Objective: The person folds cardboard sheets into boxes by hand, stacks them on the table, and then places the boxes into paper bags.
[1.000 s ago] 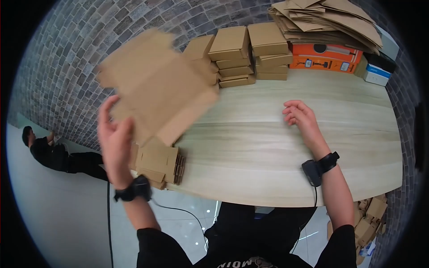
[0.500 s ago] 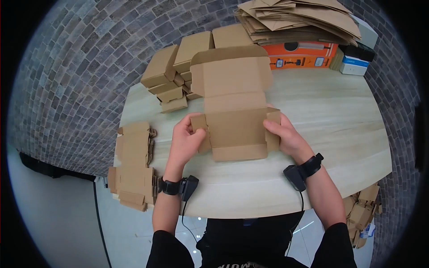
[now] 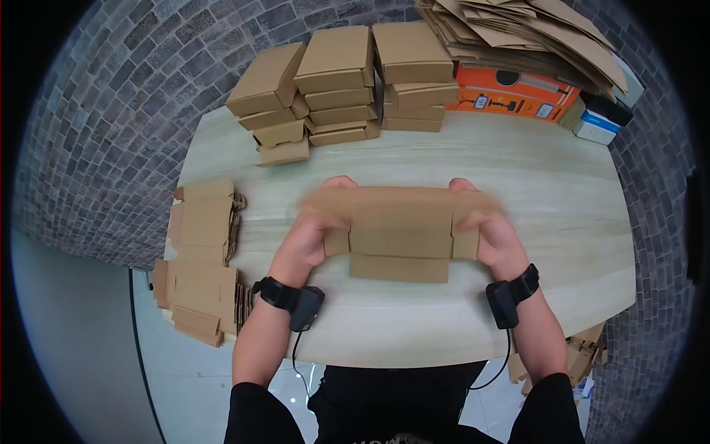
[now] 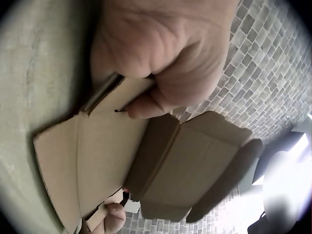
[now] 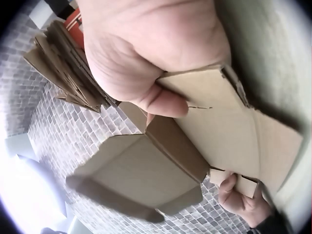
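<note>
A brown cardboard sheet is held level above the table's middle, its far panel folded upright in both wrist views. My left hand grips its left side flap, thumb on the inner face. On the other side my right hand pinches the right flap, with the thumb pressed on the cardboard. The lid panel with rounded flaps stands up beyond the creases. Fingers behind the cardboard are partly hidden.
Folded boxes stand stacked along the back left. Flat cardboard pieces lie at the table's left edge. A pile of flat cardboard rests on orange boxes at the back right, beside a white-and-blue box.
Both hands have come together from apart onto the cardboard, which was carried in from the left. Since half a second ago its far panel has tilted up, and the hands have spread slightly.
</note>
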A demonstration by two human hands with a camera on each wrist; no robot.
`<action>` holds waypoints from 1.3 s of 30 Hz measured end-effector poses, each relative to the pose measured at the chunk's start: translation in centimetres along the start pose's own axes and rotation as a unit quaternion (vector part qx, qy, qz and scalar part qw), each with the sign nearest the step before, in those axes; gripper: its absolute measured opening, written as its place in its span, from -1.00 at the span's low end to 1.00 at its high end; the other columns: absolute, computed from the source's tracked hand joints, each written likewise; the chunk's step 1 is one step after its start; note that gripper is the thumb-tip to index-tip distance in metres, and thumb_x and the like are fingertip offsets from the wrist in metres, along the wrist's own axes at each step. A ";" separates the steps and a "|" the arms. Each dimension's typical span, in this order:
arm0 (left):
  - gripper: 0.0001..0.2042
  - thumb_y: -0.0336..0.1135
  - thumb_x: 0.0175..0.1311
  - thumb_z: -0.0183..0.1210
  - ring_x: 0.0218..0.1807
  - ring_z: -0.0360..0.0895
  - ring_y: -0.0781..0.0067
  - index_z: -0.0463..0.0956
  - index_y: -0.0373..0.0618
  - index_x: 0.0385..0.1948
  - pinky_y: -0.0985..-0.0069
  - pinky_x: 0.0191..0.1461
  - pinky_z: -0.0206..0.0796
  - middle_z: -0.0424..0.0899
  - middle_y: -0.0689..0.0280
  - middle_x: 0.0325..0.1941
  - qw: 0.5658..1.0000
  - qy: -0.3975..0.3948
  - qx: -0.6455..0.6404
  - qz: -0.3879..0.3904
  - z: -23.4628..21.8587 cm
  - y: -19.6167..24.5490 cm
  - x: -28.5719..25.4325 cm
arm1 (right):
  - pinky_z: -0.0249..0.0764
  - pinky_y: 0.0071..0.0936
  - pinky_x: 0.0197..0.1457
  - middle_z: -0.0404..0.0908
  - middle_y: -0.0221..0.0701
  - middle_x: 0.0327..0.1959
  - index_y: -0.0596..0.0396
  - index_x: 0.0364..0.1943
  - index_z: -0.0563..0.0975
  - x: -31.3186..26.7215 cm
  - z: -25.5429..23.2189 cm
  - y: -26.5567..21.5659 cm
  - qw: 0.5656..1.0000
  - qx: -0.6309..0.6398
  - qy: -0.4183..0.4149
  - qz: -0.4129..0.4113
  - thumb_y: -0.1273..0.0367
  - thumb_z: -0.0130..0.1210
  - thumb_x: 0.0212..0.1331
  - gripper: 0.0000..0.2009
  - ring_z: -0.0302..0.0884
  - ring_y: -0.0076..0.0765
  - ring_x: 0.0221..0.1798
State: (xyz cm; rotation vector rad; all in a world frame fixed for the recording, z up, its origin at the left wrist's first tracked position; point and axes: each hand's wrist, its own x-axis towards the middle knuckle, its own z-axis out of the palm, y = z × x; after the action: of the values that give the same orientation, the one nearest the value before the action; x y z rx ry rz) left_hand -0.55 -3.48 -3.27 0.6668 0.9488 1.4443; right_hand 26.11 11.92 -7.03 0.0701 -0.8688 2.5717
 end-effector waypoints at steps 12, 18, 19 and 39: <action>-0.53 -0.60 0.19 -0.08 0.02 0.56 0.36 0.33 -0.17 0.20 0.45 0.04 0.45 0.54 0.21 0.04 0.976 0.073 0.194 0.067 4.8 -0.4 -1.2 | 0.53 -0.32 0.20 0.49 -0.07 0.21 0.18 -0.05 0.48 1.0 6.5 0.0 0.962 -0.182 0.202 -0.028 0.64 -0.14 -0.02 -0.62 0.52 -0.16 0.17; -0.46 -0.05 0.40 -0.02 0.36 0.32 0.20 0.17 -0.10 0.32 0.31 0.38 0.20 0.33 0.04 0.36 0.995 -0.091 -0.003 0.050 4.4 0.8 -1.6 | 0.51 -0.30 0.21 0.49 -0.09 0.20 0.15 -0.02 0.49 0.8 5.9 0.5 0.961 -0.166 0.202 -0.086 0.62 -0.12 0.07 -0.64 0.52 -0.17 0.16; -0.42 0.05 0.41 -0.05 0.42 0.25 0.16 0.14 -0.07 0.34 0.29 0.45 0.11 0.27 0.01 0.41 0.994 -0.104 -0.027 0.021 4.5 0.9 -1.8 | 0.47 -0.28 0.27 0.48 -0.09 0.21 0.14 0.02 0.49 0.8 5.7 0.5 0.968 -0.144 0.184 -0.093 0.57 -0.11 0.11 -0.64 0.49 -0.18 0.20; -0.59 -0.34 0.48 -0.12 0.11 0.49 0.46 0.21 0.06 0.34 0.47 0.18 0.37 0.51 0.24 0.10 1.000 0.020 0.003 0.017 4.0 0.3 -1.2 | 0.01 -0.18 0.52 -0.16 -0.20 0.55 -0.01 0.52 -0.08 0.6 7.6 -0.2 0.861 -0.489 0.079 -0.112 -0.12 -0.27 0.42 -0.25 -0.14 -0.14 0.57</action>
State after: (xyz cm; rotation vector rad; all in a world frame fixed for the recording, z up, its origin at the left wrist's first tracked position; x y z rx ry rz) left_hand 2.84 -3.97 -0.89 0.6637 0.9768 1.4890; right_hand 25.03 7.84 -0.73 -0.3138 -1.8450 1.6336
